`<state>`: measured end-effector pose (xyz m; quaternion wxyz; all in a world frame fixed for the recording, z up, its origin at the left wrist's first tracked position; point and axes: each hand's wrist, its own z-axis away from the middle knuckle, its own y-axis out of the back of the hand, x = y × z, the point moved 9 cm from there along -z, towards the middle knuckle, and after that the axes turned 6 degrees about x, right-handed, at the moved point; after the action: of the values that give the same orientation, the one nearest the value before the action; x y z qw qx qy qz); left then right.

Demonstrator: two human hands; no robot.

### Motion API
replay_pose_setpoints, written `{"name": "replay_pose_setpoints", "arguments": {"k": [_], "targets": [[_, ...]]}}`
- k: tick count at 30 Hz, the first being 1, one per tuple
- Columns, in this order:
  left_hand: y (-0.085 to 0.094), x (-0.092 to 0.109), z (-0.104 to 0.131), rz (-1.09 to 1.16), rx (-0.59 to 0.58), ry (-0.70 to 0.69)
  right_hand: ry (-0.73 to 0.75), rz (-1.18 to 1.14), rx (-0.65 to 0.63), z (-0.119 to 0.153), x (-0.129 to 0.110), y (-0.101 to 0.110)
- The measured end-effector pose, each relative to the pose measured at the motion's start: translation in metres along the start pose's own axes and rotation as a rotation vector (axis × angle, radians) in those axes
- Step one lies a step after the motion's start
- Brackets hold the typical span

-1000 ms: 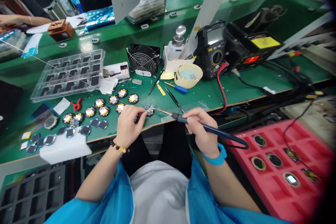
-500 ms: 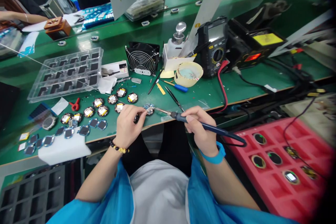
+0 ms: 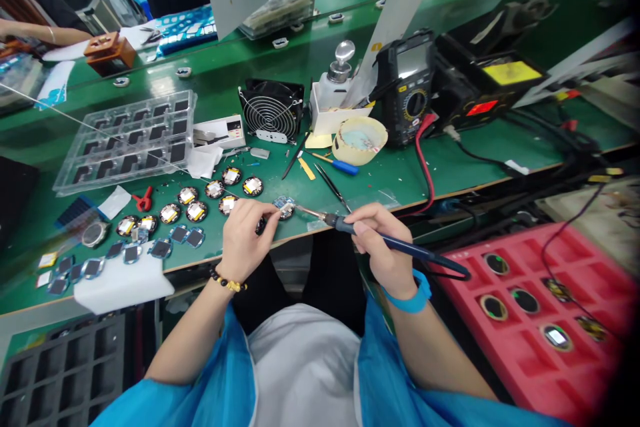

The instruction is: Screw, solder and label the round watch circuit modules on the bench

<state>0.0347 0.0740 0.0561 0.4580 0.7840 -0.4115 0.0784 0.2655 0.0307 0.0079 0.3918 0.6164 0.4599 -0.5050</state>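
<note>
Right grip (image 3: 384, 245) around soldering iron (image 3: 420, 251), board (image 3: 284, 204) nearby

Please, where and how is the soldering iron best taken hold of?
Probably by the front of its dark blue handle, from the right, where the right hand grips the soldering iron: it is long and slim, and its bare metal tip points left, toward the small circuit board.
</note>
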Motion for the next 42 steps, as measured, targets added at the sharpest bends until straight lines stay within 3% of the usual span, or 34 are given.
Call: {"name": "replay_pose_setpoints", "arguments": {"k": [11,16,18,21,26,29,34,42], "targets": [[-0.002,0.001,-0.001,-0.014,-0.01,-0.001,0.037,0.016,-0.033,0.0,-0.004,-0.002],[0.014,0.002,-0.002,-0.072,0.101,0.007,0.033,0.05,-0.033,0.0,-0.004,-0.001],[0.019,0.002,-0.004,-0.068,0.096,0.003,0.038,0.049,-0.034,0.0,-0.005,0.001],[0.015,0.001,-0.01,-0.011,-0.047,-0.007,0.036,0.026,-0.032,0.0,-0.006,0.003],[-0.012,-0.002,-0.019,0.029,-0.405,-0.065,0.024,0.03,-0.028,0.0,-0.006,0.002],[-0.02,-0.006,-0.025,0.055,-0.469,-0.056,0.028,0.033,-0.03,0.0,-0.006,0.003],[-0.023,-0.009,-0.026,0.041,-0.461,-0.054,0.042,0.042,-0.018,0.001,-0.01,0.007],[-0.015,-0.005,-0.016,-0.065,-0.299,-0.025,0.067,0.055,-0.014,-0.001,-0.018,0.003]]}}
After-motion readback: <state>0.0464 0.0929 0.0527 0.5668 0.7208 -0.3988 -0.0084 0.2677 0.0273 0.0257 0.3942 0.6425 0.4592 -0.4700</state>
